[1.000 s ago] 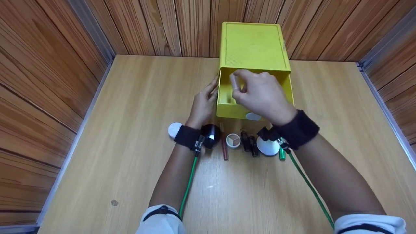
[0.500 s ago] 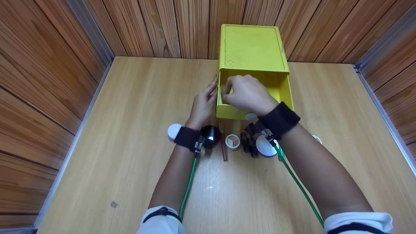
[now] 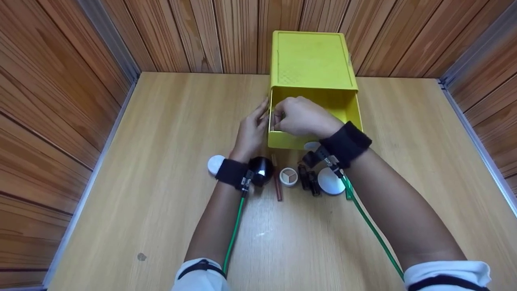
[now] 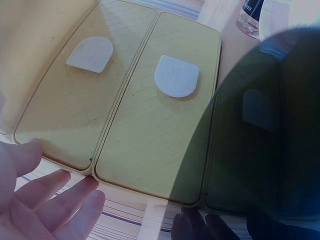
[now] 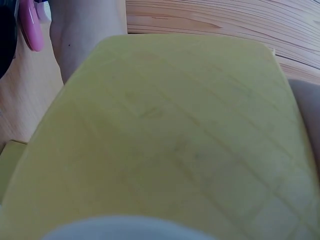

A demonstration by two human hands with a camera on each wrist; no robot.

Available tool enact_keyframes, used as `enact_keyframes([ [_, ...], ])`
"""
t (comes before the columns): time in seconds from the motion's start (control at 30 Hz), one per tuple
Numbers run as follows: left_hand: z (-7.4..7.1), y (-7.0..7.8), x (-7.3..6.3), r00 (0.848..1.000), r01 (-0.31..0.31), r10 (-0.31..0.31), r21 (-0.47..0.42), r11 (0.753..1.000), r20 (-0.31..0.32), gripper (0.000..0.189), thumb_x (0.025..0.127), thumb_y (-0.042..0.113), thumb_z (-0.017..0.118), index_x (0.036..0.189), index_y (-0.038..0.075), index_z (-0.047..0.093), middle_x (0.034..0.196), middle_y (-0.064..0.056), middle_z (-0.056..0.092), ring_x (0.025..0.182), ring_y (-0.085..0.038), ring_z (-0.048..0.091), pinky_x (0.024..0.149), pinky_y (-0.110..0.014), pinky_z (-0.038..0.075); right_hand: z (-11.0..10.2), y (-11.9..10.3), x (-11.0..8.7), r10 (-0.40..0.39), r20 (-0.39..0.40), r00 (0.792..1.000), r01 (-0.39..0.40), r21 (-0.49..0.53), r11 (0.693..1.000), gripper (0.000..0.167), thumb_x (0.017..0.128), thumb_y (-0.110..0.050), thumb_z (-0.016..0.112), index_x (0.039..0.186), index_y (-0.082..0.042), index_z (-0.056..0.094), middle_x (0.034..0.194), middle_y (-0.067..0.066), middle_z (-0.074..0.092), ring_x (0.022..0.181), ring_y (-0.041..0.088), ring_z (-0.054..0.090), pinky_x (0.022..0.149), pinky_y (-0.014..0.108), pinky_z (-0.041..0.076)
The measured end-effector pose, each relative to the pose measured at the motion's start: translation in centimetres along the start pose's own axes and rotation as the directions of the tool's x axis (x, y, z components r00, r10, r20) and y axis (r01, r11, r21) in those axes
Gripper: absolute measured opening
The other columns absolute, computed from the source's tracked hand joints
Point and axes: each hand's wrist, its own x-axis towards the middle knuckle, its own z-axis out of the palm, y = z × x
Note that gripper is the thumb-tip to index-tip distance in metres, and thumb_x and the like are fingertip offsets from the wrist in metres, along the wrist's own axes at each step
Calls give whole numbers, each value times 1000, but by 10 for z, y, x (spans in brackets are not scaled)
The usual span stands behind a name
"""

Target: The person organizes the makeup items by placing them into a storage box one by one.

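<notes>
In the head view a yellow drawer box point(image 3: 313, 60) stands at the back with its front drawer point(image 3: 288, 140) pulled out. My right hand point(image 3: 303, 117) reaches into that drawer near its left wall, fingers bent downward. Whatever lies between its fingertips is hidden. My left hand point(image 3: 250, 129) rests against the box's left side with fingers extended. The left wrist view shows its fingers point(image 4: 60, 205) beside yellow panels bearing white tabs point(image 4: 177, 76). The drawer's patterned yellow front point(image 5: 175, 140) fills most of the right wrist view.
A row of small items lies before the box: a white disc point(image 3: 215, 164), glossy black round object point(image 3: 261, 170), reddish-brown pencil point(image 3: 278, 182), three-section pot point(image 3: 288, 177), dark small bottles point(image 3: 313, 184), larger white disc point(image 3: 331, 182) and green tube point(image 3: 348, 192). Wooden walls point(image 3: 202, 36) enclose the table.
My right hand has moved left and lower into the drawer. The pale, slim thing seen at its fingers a second ago is now hidden. The left hand stays in place.
</notes>
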Motion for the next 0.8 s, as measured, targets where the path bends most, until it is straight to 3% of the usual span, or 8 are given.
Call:
enact_keyframes([
  [0.23,2,-2,1,999,-47,47,13,999,-8,51,100,4,52,147,22,43,149,-1,41,126,-14,49,97,-20,43,-15,5,-16,3,-122,993,10,102,995,4,88,-17,66,86,-13,65,80,2,66,65,20,59,57,33,49],
  [0.4,3,-1,0,999,-53,53,11,999,-6,51,100,2,51,147,20,42,149,-2,40,127,-13,48,100,-18,40,-34,15,-50,10,-294,956,36,150,988,14,93,-26,66,94,-12,66,87,3,67,74,19,60,68,35,51],
  [0.5,3,-1,-1,999,-47,47,-15,999,-2,51,100,1,50,147,21,42,151,-3,38,128,-13,48,99,-18,40,-38,25,-73,-56,-415,908,97,79,992,19,95,-30,64,96,-11,67,85,0,66,72,15,58,67,31,49],
  [0.67,0,-1,-1,1000,-18,17,-31,999,-8,52,102,3,48,147,25,40,153,1,36,131,-11,43,100,-17,38,-34,42,-106,-224,-580,783,186,-126,975,17,95,-22,65,94,-6,71,78,-1,67,64,10,56,60,20,43],
  [0.8,-3,-1,-3,1000,4,-4,-18,1000,-6,52,102,5,47,147,31,39,153,4,35,133,-9,40,101,-18,37,-29,55,-126,-262,-638,724,197,-172,965,13,94,-17,66,93,-6,72,76,0,68,64,9,54,59,18,39],
])
